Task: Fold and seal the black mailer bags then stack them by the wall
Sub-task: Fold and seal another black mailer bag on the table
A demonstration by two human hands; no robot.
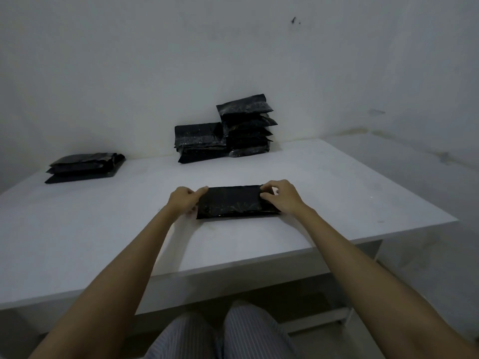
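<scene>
Both hands pinch a black mailer bag (237, 202) mid-counter (337, 193): left hand (185, 200) on one end, right hand (281, 196) on the other. Sealed stacks (225, 130) line the far edge.

I count one black mailer bag (237, 202) between my left hand (184, 200) and right hand (282, 196). Beyond the hands stand two stacks: the taller stack (247, 125) shows about five bags, the shorter stack (201, 142) an unclear number. Far left of my left hand lies one low pile (84, 167) of roughly three.

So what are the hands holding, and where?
One black mailer bag on the table: left hand pinches its left end, right hand its right end.
</scene>
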